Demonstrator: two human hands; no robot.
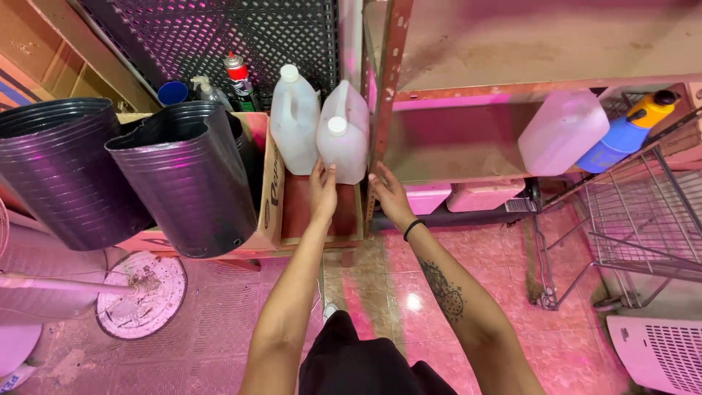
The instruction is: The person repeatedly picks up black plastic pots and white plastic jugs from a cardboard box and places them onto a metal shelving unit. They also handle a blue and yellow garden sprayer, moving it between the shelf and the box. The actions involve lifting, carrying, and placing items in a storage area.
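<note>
From the head view, the left hand (322,192) touches the tilted translucent jug (345,135) on the low shelf (322,212), fingers spread beneath it; the right hand (387,196) is open beside the rusty post (384,88). The jug looks stiff, slick, probably heavy if full; its moulded handle seems the surest hold.

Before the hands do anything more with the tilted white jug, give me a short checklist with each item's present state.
1. Left hand in contact with the tilted jug: ok, fingers touch its lower side.
2. Right hand on the jug: not ok, it rests by the rusty shelf post.
3. Jug cap on: ok, white cap in place.
4. Neighbouring upright jug stable: ok, standing, capped.
5. Jug's fill level: cannot tell.
6. Wooden crate below has bare space: ok.
</note>
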